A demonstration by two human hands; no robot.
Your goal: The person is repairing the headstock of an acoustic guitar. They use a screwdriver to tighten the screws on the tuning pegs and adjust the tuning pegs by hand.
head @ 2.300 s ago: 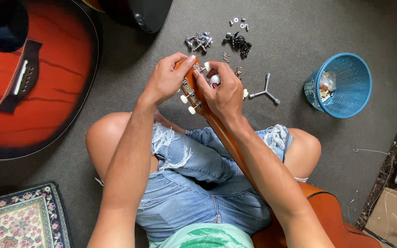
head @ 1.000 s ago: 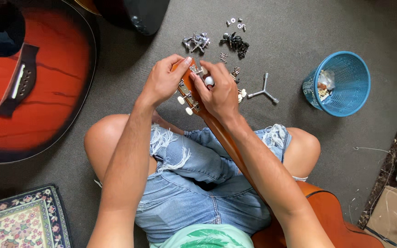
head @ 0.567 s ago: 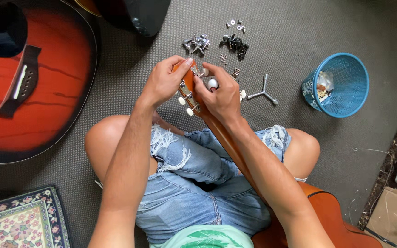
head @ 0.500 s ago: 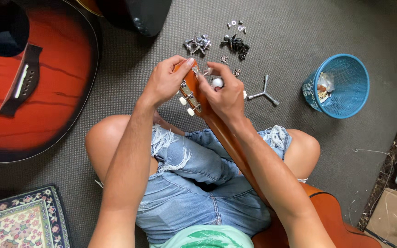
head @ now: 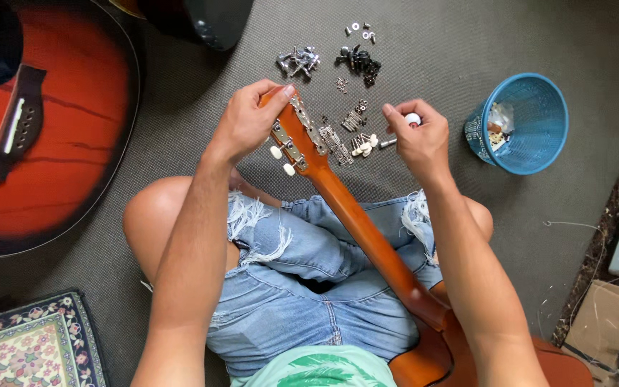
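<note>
left hand [head: 246, 123] fingers [head: 281, 94] were curled together around the top of the orange wooden guitar headstock [head: 301, 137], thumb side hidden beneath. two white tuner knobs [head: 282, 160] stuck out of the headstock edge just below those fingers. right hand [head: 418, 141] was off the headstock, fingers [head: 394, 115] pinched together on a small white-knobbed tuning peg [head: 411, 119]. between the two hands, on the grey carpet [head: 438, 43], lay a strip of silver tuner plates [head: 335, 144] touching the headstock's side and loose white-tipped pegs [head: 364, 144] just beside the right fingers. beyond the fingertips: a pile of silver machine heads [head: 297, 60], a pile of dark hardware [head: 360, 61], a few small washers [head: 360, 29]. the neck ran from the headstock back across the lap in torn blue jeans. outward right of the right hand stood a blue plastic mesh basket [head: 531, 147]; outward left of the left hand lay a red sunburst acoustic guitar body [head: 59, 122].
</note>
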